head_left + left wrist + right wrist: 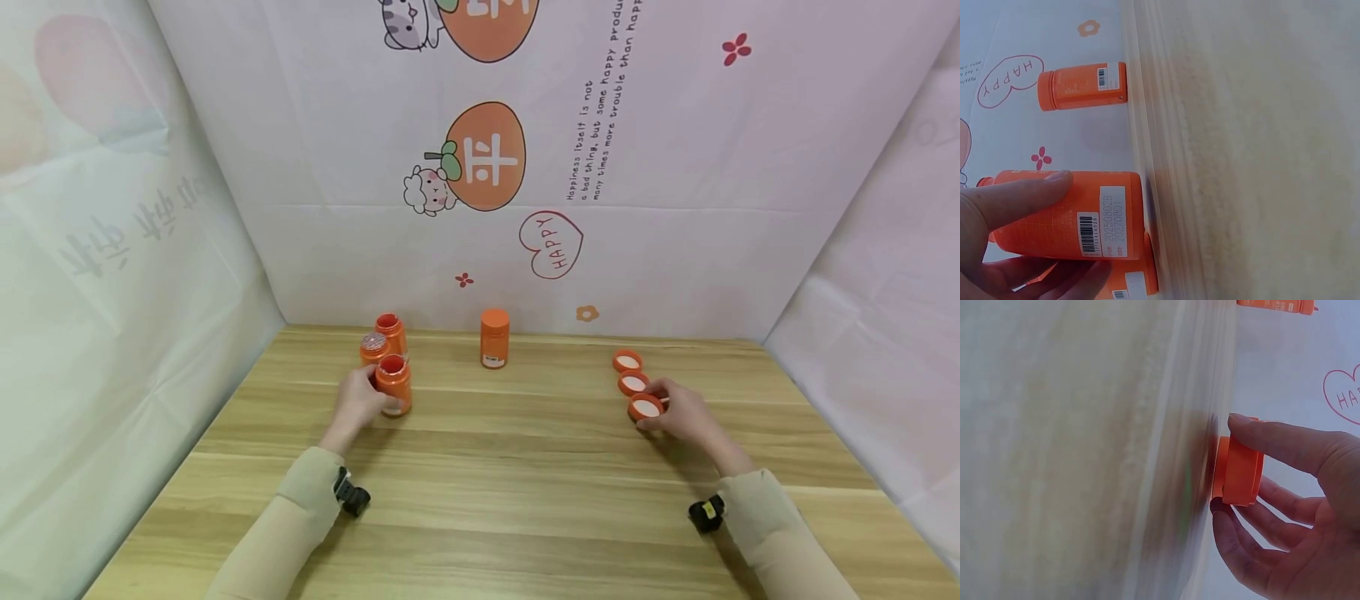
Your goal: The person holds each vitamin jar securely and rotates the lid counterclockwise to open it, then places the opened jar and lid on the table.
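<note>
My left hand [362, 402] grips an orange bottle [394, 385] with no cap on, its thumb and fingers on opposite sides. In the left wrist view that bottle [1085, 215] shows a barcode label. Just behind it stand two more uncapped orange bottles [390, 330]; one [374, 348] has a silvery, speckled top. On the other side, my right hand [681, 410] pinches an orange cap [646, 407], white inside facing up. In the right wrist view the cap [1244, 465] sits between thumb and fingers, very close to the tabletop. Two similar caps [633, 382] lie behind it in a row.
A capped orange bottle [494, 339] stands upright near the back wall, between the two hands. The wooden table [510, 492] ends at a printed white sheet [675, 250] at the back. White sheets also hang on both sides.
</note>
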Demonstrator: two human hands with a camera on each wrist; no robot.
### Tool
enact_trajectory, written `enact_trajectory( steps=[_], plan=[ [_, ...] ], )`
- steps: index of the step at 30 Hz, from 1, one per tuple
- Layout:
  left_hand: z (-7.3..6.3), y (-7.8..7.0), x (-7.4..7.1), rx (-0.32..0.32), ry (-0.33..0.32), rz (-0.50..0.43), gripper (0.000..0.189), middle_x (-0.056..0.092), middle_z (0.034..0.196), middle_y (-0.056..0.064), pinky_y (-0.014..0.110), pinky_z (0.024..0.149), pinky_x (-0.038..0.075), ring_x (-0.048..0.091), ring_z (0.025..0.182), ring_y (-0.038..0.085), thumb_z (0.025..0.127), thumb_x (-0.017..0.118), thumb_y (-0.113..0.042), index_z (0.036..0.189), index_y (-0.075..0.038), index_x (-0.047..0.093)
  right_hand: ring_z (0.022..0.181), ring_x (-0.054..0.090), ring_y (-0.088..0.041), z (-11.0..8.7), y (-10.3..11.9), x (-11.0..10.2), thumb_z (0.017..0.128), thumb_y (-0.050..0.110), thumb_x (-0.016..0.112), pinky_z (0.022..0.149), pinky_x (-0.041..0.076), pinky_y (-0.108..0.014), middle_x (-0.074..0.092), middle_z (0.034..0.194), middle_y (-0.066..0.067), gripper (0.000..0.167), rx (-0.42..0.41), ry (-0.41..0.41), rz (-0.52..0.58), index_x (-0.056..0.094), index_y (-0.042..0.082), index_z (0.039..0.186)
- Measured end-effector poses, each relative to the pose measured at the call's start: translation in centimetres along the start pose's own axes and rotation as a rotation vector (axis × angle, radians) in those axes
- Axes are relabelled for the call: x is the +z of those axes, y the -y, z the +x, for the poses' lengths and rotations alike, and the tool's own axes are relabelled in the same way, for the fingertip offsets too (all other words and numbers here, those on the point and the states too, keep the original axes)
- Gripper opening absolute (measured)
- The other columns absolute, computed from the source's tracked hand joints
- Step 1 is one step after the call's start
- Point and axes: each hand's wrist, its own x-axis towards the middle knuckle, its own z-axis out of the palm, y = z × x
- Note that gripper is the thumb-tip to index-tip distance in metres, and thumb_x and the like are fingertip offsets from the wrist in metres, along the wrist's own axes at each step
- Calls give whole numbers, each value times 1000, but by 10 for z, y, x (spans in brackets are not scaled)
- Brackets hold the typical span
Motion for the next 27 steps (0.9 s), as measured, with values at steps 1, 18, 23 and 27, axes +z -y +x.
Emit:
enact_trajectory(
  steps=[1,18,23,27],
  plan=[
    [0,1,0,-2,-2,2,59,64,116,21,48,96,44,60,106,34,63,81,-1,117,4,60,100,58,-39,0,0,0,72,20,82,82,47,-49,60,110,-27,58,5,3,-2,53,-5,115],
    [0,8,-9,-31,12,18,57,63,116,23,48,95,45,60,105,35,65,81,-1,117,6,60,100,57,-40,2,1,-2,72,21,82,83,45,-50,60,111,-30,59,61,16,-21,53,-7,115],
    [-2,9,-13,-48,25,29,58,63,118,23,50,95,44,59,106,35,66,81,-3,119,5,58,99,58,-40,5,2,-1,72,20,82,82,46,-49,60,110,-30,59,66,17,-23,53,-8,114],
    [-2,10,-16,-47,23,49,57,63,116,24,50,94,44,60,105,35,66,81,-5,117,6,59,98,58,-39,7,2,-1,71,20,82,82,46,-49,60,110,-29,59,74,19,-27,53,-8,114]
  ],
)
